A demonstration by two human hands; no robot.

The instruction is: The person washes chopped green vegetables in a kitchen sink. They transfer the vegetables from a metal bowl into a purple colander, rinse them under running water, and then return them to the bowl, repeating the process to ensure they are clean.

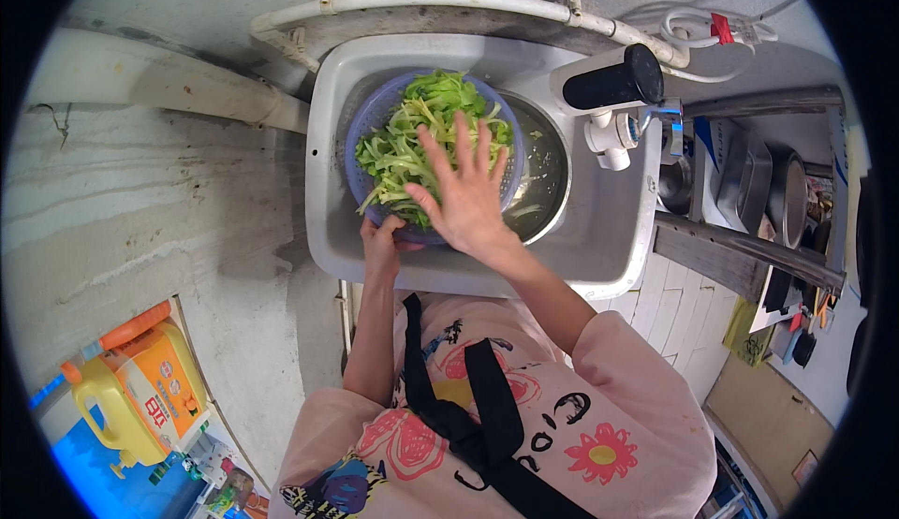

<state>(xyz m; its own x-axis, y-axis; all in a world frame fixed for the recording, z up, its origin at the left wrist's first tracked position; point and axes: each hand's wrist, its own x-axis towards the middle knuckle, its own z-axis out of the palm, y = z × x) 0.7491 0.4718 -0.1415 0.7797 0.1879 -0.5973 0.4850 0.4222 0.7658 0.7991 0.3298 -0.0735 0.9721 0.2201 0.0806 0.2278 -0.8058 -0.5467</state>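
A blue-purple plastic colander point(364, 122) heaped with chopped leafy greens point(393, 147) is in the left half of the sink point(597, 238). My left hand point(381, 238) grips the colander's near rim, its thumb over the edge. With fingers spread, my right hand point(467, 189) lies over the right part of the greens; whether the palm presses on them is hidden. Partly beneath the colander, on its right, is a round metal basin point(564, 168) holding water and a few loose bits of greens.
A white faucet unit with a black panel point(611, 84) juts over the sink's right side. White pipe point(449, 1) runs along the wall behind. On the right, a rack rail point(751, 249) fronts metal pans point(785, 196). A yellow detergent jug point(140, 392) stands at lower left.
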